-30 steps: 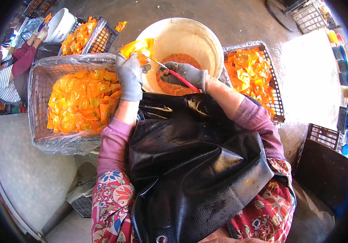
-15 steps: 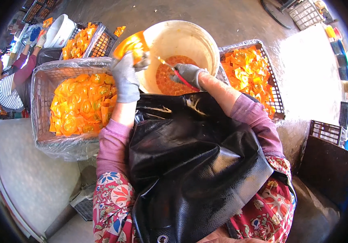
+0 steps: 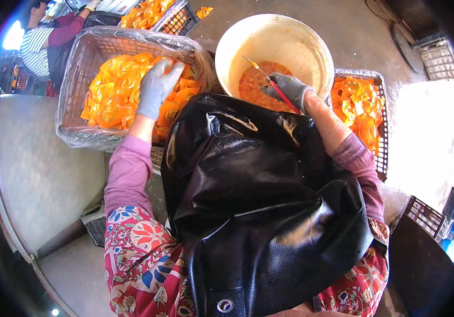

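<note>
One plastic-lined crate (image 3: 79,79), upper left, then the white bucket (image 3: 285,39), upper centre; the crate's orange packet heap (image 3: 108,87) lies beneath the nearer left hand (image 3: 158,87), fingers spread; the right hand (image 3: 293,89) grips a red-handled pointed tool (image 3: 285,97), slanting up-left.

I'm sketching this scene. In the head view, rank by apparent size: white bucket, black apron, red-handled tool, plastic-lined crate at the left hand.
Largest to smallest:
Black apron, though nearness to the camera may enlarge it
Plastic-lined crate
White bucket
Red-handled tool

Dull brown floor (image 3: 343,31); bright patch (image 3: 422,132) at right.
</note>
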A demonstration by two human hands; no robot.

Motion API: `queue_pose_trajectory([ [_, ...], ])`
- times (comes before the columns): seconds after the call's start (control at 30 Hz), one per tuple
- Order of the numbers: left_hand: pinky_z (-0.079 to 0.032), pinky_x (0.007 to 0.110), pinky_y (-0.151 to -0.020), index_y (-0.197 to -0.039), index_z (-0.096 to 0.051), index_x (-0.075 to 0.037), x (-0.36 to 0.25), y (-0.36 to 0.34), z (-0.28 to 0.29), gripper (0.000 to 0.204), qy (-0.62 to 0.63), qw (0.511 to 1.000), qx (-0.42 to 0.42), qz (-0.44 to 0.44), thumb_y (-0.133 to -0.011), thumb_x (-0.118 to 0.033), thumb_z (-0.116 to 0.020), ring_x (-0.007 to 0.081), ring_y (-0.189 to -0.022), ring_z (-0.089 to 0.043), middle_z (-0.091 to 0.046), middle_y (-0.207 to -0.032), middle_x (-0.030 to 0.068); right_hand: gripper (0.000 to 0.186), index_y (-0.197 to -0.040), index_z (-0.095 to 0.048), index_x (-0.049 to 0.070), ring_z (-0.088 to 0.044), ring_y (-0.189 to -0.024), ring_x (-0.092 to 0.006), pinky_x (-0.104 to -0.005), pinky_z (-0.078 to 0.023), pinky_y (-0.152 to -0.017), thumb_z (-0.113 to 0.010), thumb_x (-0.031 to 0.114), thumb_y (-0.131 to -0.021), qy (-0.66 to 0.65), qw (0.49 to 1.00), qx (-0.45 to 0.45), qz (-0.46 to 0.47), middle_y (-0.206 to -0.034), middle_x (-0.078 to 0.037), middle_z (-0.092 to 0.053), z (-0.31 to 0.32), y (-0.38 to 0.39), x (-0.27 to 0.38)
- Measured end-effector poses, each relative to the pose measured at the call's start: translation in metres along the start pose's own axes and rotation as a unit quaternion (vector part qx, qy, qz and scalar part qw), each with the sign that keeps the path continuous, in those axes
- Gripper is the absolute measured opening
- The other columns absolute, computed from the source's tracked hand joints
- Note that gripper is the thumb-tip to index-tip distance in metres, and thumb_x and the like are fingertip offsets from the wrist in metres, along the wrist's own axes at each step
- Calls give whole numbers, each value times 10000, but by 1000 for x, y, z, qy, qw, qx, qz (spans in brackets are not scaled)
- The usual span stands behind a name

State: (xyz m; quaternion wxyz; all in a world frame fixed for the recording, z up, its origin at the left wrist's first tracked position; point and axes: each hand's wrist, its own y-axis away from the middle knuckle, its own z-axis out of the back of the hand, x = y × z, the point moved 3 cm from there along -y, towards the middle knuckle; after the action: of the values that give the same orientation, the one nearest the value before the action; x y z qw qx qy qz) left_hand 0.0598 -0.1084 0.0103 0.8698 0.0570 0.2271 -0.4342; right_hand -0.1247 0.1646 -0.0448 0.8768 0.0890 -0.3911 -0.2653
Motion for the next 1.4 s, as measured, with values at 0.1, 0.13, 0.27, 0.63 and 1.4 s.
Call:
queue_pose_trajectory([
  [0.1,-463,435,-860,-1074,-610,-78,36,34,-3,489,-120,983,117,74,-843,-502,-533,378,-994,-587,-622,-1034,227,341,-1035,-571,58,-610,-899,-336,-408,-459,-768,-607,351,-864,2,1000,0,21,-939,-178,-635,-4,-3,-1],
  [0.13,-462,443,-855,-1068,-604,-80,40,42,-9,466,-158,960,201,113,-864,-487,-505,388,-992,-583,-615,-1034,235,340,-1035,-571,57,-609,-895,-338,-409,-459,-768,-607,350,-865,-6,1000,23,3,-938,-180,-634,-5,-2,-1],
  [0.27,-464,449,-842,-1036,-602,-82,77,52,-31,414,-131,968,186,106,-894,-445,-461,408,-996,-571,-602,-1042,247,371,-1045,-571,59,-613,-876,-337,-414,-463,-764,-602,381,-864,35,999,19,22,-919,-180,-634,-15,-7,-6],
  [0.63,-484,419,-765,-953,-635,-62,99,45,-32,340,-217,950,156,160,-856,-371,-531,336,-927,-615,-650,-973,172,385,-1072,-562,57,-598,-948,-362,-412,-460,-795,-596,380,-865,29,999,25,-14,-971,-198,-630,-8,-3,-7],
  [1.4,-429,310,-562,-789,-621,-101,148,13,19,171,279,933,-50,221,-893,-224,-563,156,-609,-536,-564,-654,18,495,-1135,-535,38,-596,-995,-336,-390,-458,-846,-554,453,-866,20,999,-15,23,-1038,-208,-630,-4,-5,0],
])
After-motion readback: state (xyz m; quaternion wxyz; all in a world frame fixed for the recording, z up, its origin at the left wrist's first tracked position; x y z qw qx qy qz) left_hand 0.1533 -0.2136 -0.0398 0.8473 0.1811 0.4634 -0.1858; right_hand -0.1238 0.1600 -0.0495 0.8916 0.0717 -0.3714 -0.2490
